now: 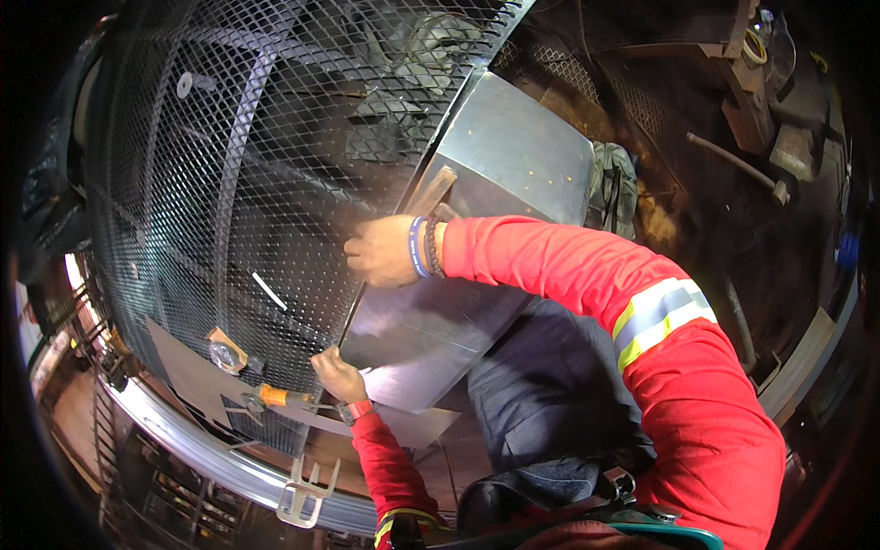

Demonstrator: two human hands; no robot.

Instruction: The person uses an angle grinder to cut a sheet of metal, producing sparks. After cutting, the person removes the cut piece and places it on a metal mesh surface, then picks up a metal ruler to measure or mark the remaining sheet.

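Observation:
A bent grey metal sheet (412, 339) lies in front of me, its long edge against a mesh table. My left hand (337, 374) grips the near corner of that edge, fingers closed around it. Farther up the same edge is my right hand (383, 252), fingers curled and pressed together; what they pinch, if anything, is hidden. A wooden piece (431, 192) sticks out just beyond my right wrist. Close to my left hand lies an orange-handled tool (282, 396). A thin white stick (269, 291) rests on the mesh to the left.
The expanded-metal mesh (174, 165) fills the left side, with a clear round roll (225, 356) and flat sheet offcuts (188, 367) on it. A grey metal box-like piece (522, 137) stands beyond my right arm. A hammer (738, 165) and cloth (612, 188) lie to the right.

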